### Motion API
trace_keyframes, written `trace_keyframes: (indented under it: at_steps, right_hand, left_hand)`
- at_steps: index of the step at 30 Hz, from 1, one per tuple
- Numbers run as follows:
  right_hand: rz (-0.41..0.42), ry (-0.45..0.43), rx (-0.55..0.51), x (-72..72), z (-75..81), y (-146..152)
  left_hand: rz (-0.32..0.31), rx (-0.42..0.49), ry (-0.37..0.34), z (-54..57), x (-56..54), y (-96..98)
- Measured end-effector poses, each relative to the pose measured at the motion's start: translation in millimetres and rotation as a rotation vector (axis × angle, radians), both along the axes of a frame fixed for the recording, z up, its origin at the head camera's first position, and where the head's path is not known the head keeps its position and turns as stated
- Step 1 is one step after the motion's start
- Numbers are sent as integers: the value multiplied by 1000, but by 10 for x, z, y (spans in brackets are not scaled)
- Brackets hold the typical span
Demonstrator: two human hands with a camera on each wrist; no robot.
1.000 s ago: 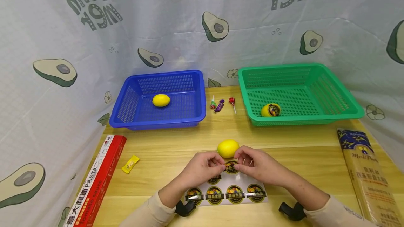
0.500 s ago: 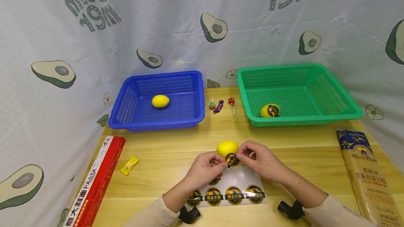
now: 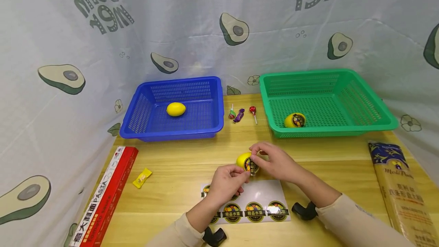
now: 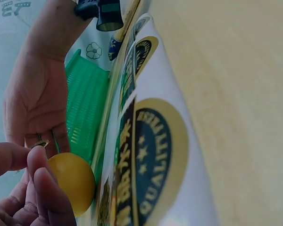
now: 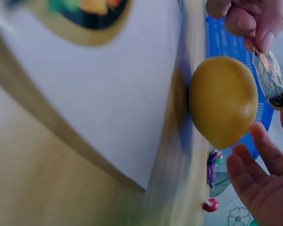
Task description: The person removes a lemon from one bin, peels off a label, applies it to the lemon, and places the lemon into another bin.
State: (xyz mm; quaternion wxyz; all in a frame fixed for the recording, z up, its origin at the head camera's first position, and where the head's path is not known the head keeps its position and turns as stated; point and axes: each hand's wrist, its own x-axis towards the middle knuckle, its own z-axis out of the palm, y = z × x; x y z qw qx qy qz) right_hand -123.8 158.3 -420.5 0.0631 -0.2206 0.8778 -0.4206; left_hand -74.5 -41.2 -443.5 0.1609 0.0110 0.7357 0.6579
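A round black-and-gold fruit sticker (image 3: 252, 166) is stretched between my hands, in front of a yellow lemon (image 3: 241, 159) on the table. My left hand (image 3: 225, 183) pinches its lower edge between thumb and forefinger. At the opposite edge my right hand (image 3: 277, 162) holds it with the fingertips, the other fingers spread near the lemon. In the right wrist view, the sticker (image 5: 269, 77) stands beside the lemon (image 5: 224, 101) with a small gap seen between them. A white sticker sheet (image 3: 265, 191) with several stickers lies below, partly hidden by my left hand.
Behind stand a blue basket (image 3: 137, 134) with one lemon (image 3: 176, 109) and a green basket (image 3: 332, 133) with a stickered lemon (image 3: 291, 120). Candies (image 3: 239, 115) lie between them. A pasta box (image 3: 104, 197), yellow candy (image 3: 142, 178) and spaghetti pack (image 3: 399, 193) lie at the sides.
The sticker has risen from the sheet to the front of the lemon, turning on edge. My right hand has moved up and away from the sheet; the left has shifted slightly right.
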Motion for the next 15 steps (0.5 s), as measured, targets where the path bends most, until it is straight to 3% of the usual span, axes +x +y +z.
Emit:
trace_keyframes:
  at_steps: [15]
  right_hand:
    - [11,-173,-17,-201,-4,-49]
  left_hand:
    - [48,-42,-34,-48,-70,63]
